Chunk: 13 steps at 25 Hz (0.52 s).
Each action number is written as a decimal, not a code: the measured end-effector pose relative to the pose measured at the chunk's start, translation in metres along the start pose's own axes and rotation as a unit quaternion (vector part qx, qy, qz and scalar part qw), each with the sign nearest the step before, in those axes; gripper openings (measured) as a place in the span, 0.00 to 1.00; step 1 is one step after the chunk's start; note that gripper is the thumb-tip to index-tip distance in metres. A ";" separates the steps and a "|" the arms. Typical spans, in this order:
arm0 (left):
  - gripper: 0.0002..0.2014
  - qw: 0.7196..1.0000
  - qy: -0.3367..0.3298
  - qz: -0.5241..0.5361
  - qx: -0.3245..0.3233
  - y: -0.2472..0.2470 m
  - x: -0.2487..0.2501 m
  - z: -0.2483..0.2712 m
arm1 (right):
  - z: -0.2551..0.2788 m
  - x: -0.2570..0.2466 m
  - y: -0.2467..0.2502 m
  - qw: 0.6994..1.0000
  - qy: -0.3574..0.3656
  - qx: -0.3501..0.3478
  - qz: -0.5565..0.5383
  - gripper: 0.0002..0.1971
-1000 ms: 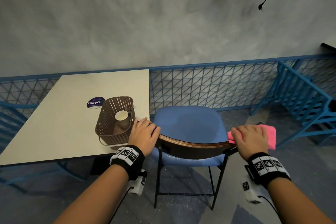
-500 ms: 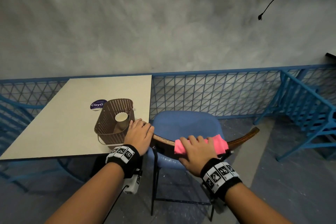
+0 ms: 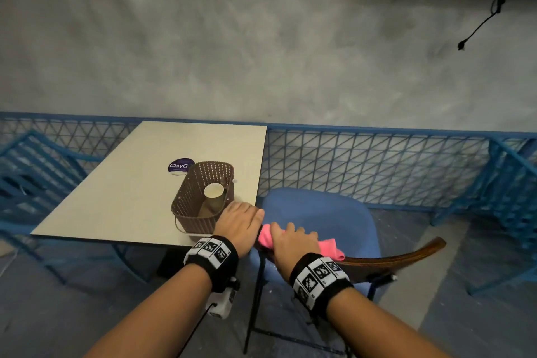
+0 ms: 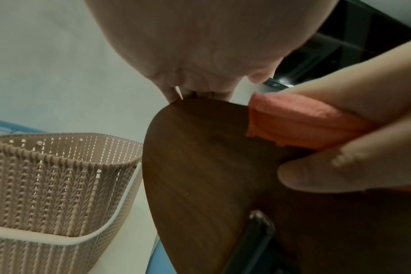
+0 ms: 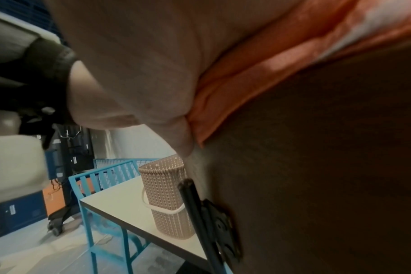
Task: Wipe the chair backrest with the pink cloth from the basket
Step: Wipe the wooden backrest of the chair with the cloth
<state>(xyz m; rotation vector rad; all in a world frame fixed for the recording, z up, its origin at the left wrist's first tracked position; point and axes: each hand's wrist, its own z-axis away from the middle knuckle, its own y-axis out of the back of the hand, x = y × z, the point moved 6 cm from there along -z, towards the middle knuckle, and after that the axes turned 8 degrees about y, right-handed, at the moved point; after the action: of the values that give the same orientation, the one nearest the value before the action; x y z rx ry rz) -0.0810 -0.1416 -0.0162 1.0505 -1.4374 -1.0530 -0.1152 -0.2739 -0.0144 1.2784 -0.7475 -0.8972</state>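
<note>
From my head, my right hand (image 3: pixel 293 244) presses the soft pink cloth (image 3: pixel 329 247) on the curved brown wooden chair backrest (image 3: pixel 406 256), fingers curled over it. My left hand (image 3: pixel 239 222) grips the backrest's end at 9 o'clock of the cloth.

By my left wrist, my fingertips (image 4: pixel 174 95) hook over the backrest's (image 4: pixel 200 157) top, and the brown woven plastic basket (image 4: pixel 47 185) stands at 8 o'clock.

By my right wrist, my thumb (image 5: pixel 176 133) pinches the cloth (image 5: pixel 246 74) against the wood.

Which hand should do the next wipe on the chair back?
Probably the right hand: it already grips the pink cloth on the backrest. The left hand only holds the backrest's end.
</note>
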 end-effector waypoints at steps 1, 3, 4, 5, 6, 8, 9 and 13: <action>0.30 1.000 0.003 0.016 0.001 0.001 -0.002 -0.003 | -0.007 -0.004 0.002 1.000 0.005 -0.004 0.001 0.23; 0.33 0.997 0.016 0.081 0.003 0.008 -0.007 -0.008 | -0.022 -0.009 0.006 1.000 0.022 -0.006 -0.014 0.17; 0.33 0.991 0.021 0.135 0.008 0.014 -0.010 -0.009 | -0.029 -0.012 0.008 0.999 0.032 -0.002 -0.029 0.14; 0.32 0.981 0.028 0.194 0.010 0.018 -0.014 -0.010 | -0.037 -0.015 0.010 0.998 0.041 0.000 -0.042 0.13; 0.29 0.968 0.039 0.248 0.004 0.020 -0.020 -0.010 | -0.044 -0.017 0.010 0.997 0.049 -0.004 -0.061 0.13; 0.24 0.938 0.066 0.339 -0.032 0.019 -0.033 -0.009 | -0.058 -0.022 0.008 0.994 0.055 -0.021 -0.096 0.15; 0.22 0.925 0.074 0.369 -0.047 0.019 -0.040 -0.009 | -0.064 -0.024 0.007 0.992 0.056 -0.039 -0.107 0.18; 0.19 0.921 0.073 0.383 -0.017 0.035 -0.068 -0.012 | -0.084 -0.033 0.022 0.984 0.088 -0.085 -0.128 0.22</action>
<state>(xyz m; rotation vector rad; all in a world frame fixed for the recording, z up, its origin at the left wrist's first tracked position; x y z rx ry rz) -0.0646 -0.0682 0.0035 0.4389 -1.5043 -0.4154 -0.0546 -0.2047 -0.0044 1.2994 -0.3640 -1.0176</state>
